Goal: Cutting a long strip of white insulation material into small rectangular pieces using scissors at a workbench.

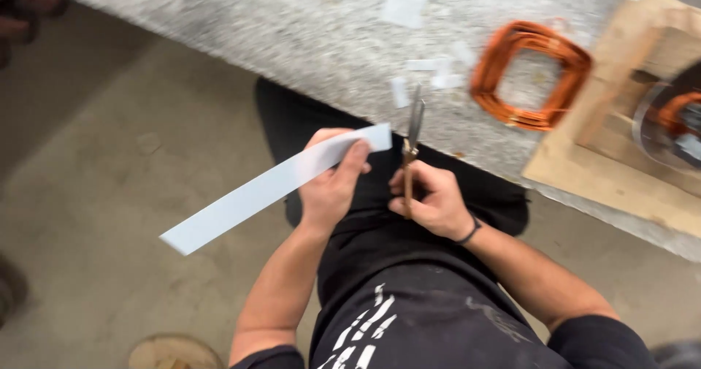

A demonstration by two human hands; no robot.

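The long white paper strip (270,188) slants across my lap, its upper end just beside the scissors (413,139). My left hand (330,186) pinches that end, fingers closed. My right hand (431,201) grips the scissors, blades apparently nearly shut, pointing toward the speckled surface (292,25). Both forearms angle inward.

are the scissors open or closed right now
Closed, as far as shows: the scissors in the right hand present one narrow blade line, beside the end of the white strip, not around it.
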